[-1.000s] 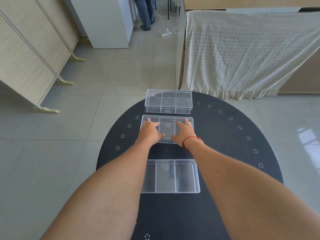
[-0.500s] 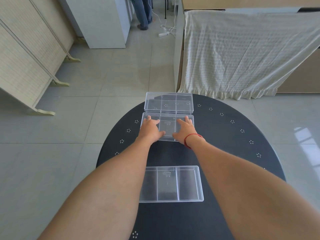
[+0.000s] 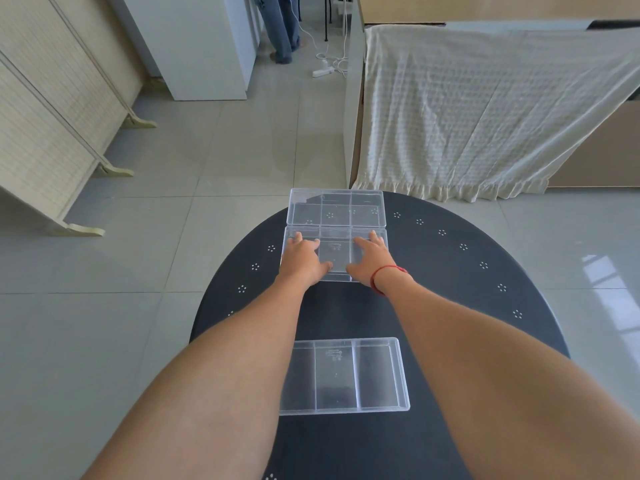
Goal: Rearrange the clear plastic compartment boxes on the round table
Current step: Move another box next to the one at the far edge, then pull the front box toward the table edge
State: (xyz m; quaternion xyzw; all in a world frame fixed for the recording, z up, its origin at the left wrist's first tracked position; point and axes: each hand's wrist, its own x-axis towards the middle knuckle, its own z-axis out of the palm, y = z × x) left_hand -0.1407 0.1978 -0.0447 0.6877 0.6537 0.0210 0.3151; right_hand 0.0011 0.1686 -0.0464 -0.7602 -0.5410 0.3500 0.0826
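Left hand (image 3: pixel 300 259) and right hand (image 3: pixel 367 259) clamp the middle clear plastic compartment box (image 3: pixel 335 253), table centre, touching the 12 o'clock box (image 3: pixel 336 207). Third box (image 3: pixel 343 375) at 6 o'clock on the round black table (image 3: pixel 467 306).

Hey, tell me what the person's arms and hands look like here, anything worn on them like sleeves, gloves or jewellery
Both forearms are bare, with no sleeves showing and no gloves. The left hand and its wrist carry nothing visible. The right hand has a thin red string bracelet looped around the wrist. No rings, watches or markings are visible on the fingers from this view.
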